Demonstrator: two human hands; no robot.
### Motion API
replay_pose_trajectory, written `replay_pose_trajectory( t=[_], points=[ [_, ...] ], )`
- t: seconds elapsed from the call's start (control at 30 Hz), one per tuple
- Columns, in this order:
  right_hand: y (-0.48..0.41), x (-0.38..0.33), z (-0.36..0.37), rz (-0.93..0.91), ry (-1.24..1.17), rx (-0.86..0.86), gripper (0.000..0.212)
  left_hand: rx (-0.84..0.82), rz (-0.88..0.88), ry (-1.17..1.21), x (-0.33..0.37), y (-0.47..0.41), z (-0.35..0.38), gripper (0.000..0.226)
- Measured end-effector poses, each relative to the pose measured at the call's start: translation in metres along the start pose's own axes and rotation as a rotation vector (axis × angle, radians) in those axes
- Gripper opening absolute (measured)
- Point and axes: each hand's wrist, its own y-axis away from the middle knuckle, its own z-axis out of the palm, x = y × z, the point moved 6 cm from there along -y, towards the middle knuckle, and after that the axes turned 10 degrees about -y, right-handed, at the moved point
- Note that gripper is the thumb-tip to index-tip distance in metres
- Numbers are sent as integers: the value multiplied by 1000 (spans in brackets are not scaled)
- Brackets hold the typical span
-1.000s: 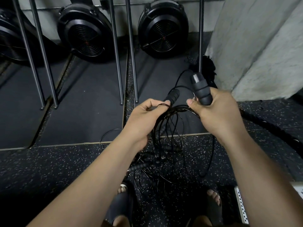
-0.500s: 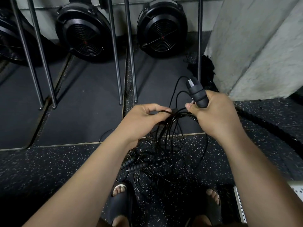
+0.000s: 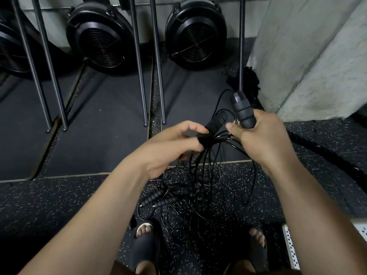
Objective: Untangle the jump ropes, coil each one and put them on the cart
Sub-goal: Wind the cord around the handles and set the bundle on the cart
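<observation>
While left hand and right hand grip handles, tangled ropes dangle, pillar rightward.

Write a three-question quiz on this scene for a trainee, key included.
1. True or false: the right hand grips a handle with its end pointing up.
2. Where is the tangle of ropes?
A. coiled on a shelf
B. hanging from the hands
C. laid flat on a bench
3. Which hand pinches the second handle?
Key: 1 true; 2 B; 3 the left hand.
</observation>
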Motion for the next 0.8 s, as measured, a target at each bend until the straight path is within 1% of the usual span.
replay_pose_trajectory(
  t=[0.07,0.17,0.2,0.27,0.4,0.47,0.57,0.63,0.67,0.77,0.8],
  points=[
    [0,1,1,-2,-19,14,17,36,67,-181,2,0,5,44],
    [1,0,5,-7,-38,14,17,193,135,-488,6,1,6,49],
    [2,0,6,-3,-51,11,18,236,155,-558,8,1,6,48],
    [3,0,8,10,-104,-4,21,297,171,-607,7,-1,3,47],
    [5,-3,14,52,-156,-125,19,483,114,-588,4,-1,-12,52],
    [6,-3,16,70,-174,-171,18,542,42,-519,-2,-2,-21,47],
    [4,0,16,70,-206,-147,22,545,21,-298,-11,-4,-24,39],
    [4,0,16,64,-243,-120,22,558,34,-208,-11,-4,-22,38],
    [3,1,15,60,-261,-104,21,580,29,-187,-11,-3,-21,40],
    [4,-2,14,29,-283,-74,17,632,-28,-123,-13,-1,-22,60],
    [4,-2,14,18,-279,-73,17,622,-46,-123,-15,-2,-21,59]
  ],
)
